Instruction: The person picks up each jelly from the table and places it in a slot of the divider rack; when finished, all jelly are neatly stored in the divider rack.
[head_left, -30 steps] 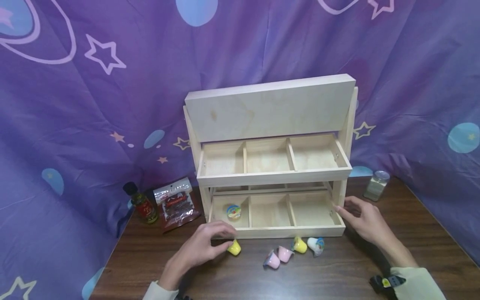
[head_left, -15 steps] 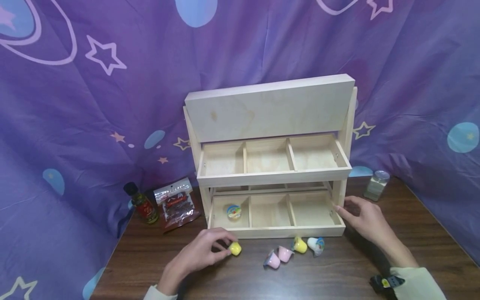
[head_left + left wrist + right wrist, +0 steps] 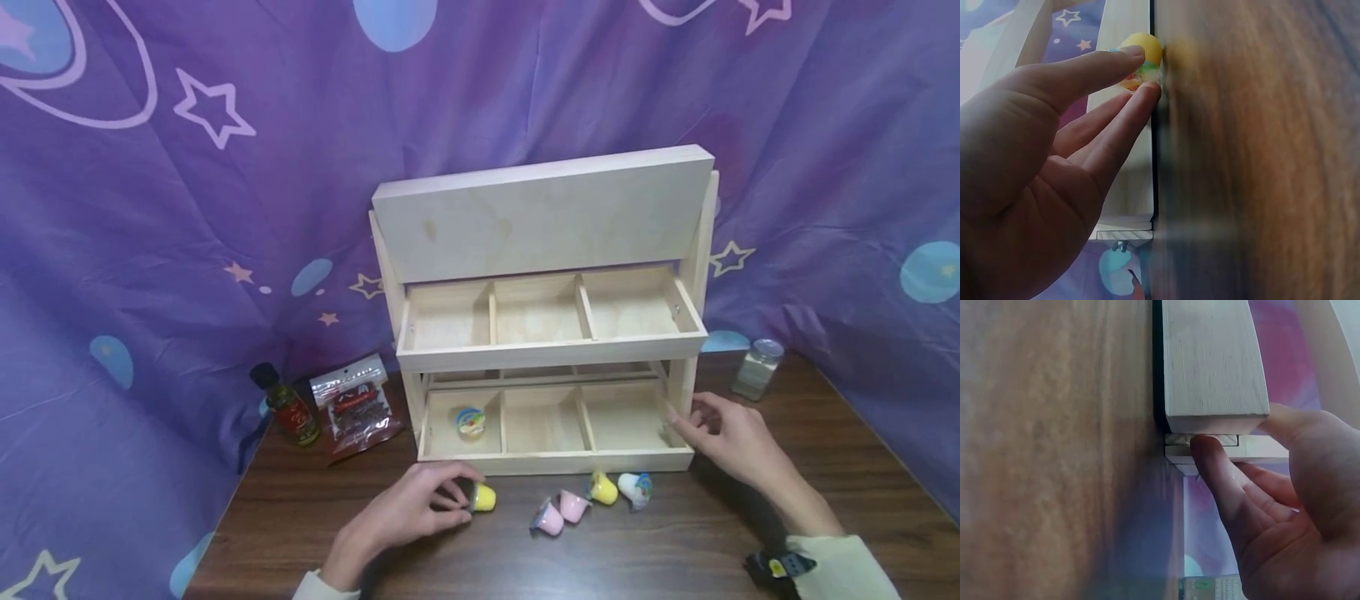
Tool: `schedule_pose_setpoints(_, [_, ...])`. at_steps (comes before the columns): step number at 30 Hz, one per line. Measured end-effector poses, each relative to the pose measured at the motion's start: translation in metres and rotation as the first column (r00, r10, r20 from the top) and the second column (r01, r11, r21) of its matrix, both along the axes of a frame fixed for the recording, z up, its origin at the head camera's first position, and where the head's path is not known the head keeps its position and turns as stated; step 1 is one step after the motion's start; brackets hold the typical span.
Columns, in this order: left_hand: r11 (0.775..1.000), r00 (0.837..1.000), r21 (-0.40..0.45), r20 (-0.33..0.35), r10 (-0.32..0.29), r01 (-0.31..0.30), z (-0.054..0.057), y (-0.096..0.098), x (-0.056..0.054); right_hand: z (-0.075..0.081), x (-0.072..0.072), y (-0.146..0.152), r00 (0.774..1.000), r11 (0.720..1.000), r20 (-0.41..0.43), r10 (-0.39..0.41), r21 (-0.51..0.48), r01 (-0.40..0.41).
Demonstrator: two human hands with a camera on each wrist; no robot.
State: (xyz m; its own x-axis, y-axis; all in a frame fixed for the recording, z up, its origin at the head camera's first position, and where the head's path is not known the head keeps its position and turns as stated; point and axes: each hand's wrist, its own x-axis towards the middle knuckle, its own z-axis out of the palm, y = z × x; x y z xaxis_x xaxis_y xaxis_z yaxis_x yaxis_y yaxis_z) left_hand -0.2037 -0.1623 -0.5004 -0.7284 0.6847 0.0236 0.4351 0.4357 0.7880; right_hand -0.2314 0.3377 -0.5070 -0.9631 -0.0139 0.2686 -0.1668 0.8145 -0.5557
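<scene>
My left hand [image 3: 412, 504] has thumb and fingertips around the lid end of a small yellow jelly cup [image 3: 485, 498], which lies on its side in front of the wooden rack. In the left wrist view, the thumb touches the yellow cup [image 3: 1143, 49]. My right hand [image 3: 731, 437] grips the right end of the rack's lower tray [image 3: 555, 463], thumb over the side wall and fingers outside. One jelly cup with a blue-edged lid [image 3: 471, 423] sits in that tray's left compartment. Two pink cups, one of them the nearer pink cup [image 3: 550, 520], lie in front.
Another yellow cup [image 3: 603, 488] and a white cup [image 3: 635, 490] lie near the tray front. The upper tray [image 3: 551, 353] has three compartments. An oil bottle [image 3: 288, 406] and a spice bag [image 3: 356, 408] stand left; a glass jar [image 3: 757, 369] stands right.
The yellow cup at my left hand has shifted slightly right and turned, so its lid end faces my fingers. My right hand has stayed at the tray's end.
</scene>
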Motion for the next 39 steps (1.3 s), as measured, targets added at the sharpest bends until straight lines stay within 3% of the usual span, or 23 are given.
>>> schedule_pose_setpoints(6, [1.0, 1.0, -0.005, -0.021, -0.014, 0.014, -0.002, 0.004, 0.001, -0.001, 0.009, -0.002, 0.997, 1.0, 0.069, -0.02, -0.017, 0.021])
schedule_pose_setpoints(19, [0.997, 0.993, -0.073, -0.112, 0.029, -0.037, -0.003, 0.013, 0.005, 0.0, 0.012, -0.007, 0.997, 0.998, 0.067, -0.047, -0.042, 0.05])
schedule_pose_setpoints(24, [0.996, 0.98, -0.088, -0.2, 0.011, -0.03, -0.002, 0.017, 0.004, 0.001, 0.016, -0.002, 0.997, 0.998, 0.063, -0.044, -0.048, 0.047])
schedule_pose_setpoints(32, [0.999, 0.982, 0.041, -0.187, 0.03, -0.023, 0.003, 0.013, 0.008, -0.002, 0.016, -0.006, 0.997, 0.984, 0.066, -0.05, -0.167, 0.06])
schedule_pose_setpoints(39, [0.982, 0.952, 0.177, -0.283, 0.114, -0.065, 0.011, 0.01, 0.002, -0.006, 0.016, -0.006, 0.983, 0.949, 0.184, -0.02, -0.306, 0.076])
